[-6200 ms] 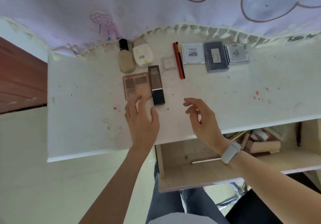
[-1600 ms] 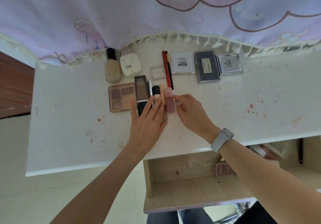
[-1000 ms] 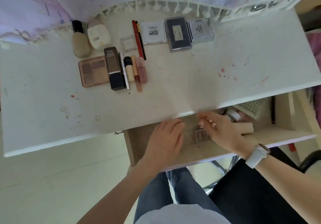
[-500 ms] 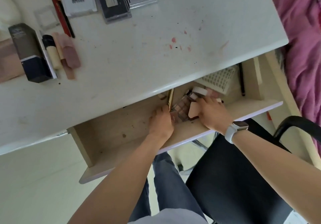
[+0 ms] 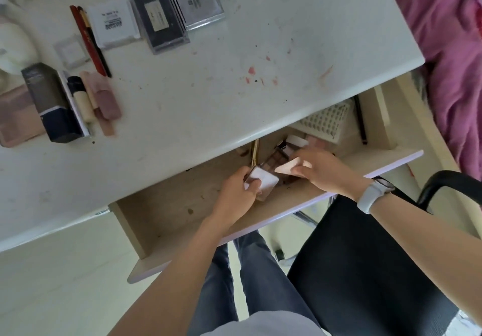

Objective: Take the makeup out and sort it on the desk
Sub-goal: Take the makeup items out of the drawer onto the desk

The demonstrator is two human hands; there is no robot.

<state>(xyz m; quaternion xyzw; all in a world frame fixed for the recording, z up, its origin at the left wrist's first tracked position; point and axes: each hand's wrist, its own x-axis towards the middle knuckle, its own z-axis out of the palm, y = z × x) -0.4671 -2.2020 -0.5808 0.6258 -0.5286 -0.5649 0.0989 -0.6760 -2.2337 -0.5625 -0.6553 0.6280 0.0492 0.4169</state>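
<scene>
Since half a second ago, both hands have lifted things off the drawer floor. Nearest, the left hand (image 5: 236, 189) pinches a small square compact (image 5: 262, 180) with a pale glossy face and dark rim, fingers curled round its left edge. Just right of it, the right hand (image 5: 322, 170) grips a soft pink wedge sponge (image 5: 287, 166), its pointed end aimed at the compact. Under them lies a brown eyeshadow palette (image 5: 276, 157), beside a slim gold tube (image 5: 254, 153) that reaches under the desk edge. The wooden drawer (image 5: 169, 205) has bare, speckled floor to the left; a white dotted tray (image 5: 326, 121) fills its far right corner. Beyond, the white desk (image 5: 234, 74), smooth and stained pink, is open at centre and right. Sorted makeup sits far left: dark box (image 5: 52, 103), tubes (image 5: 104, 98), red pencil (image 5: 87, 40), flat square cases (image 5: 159, 18).
</scene>
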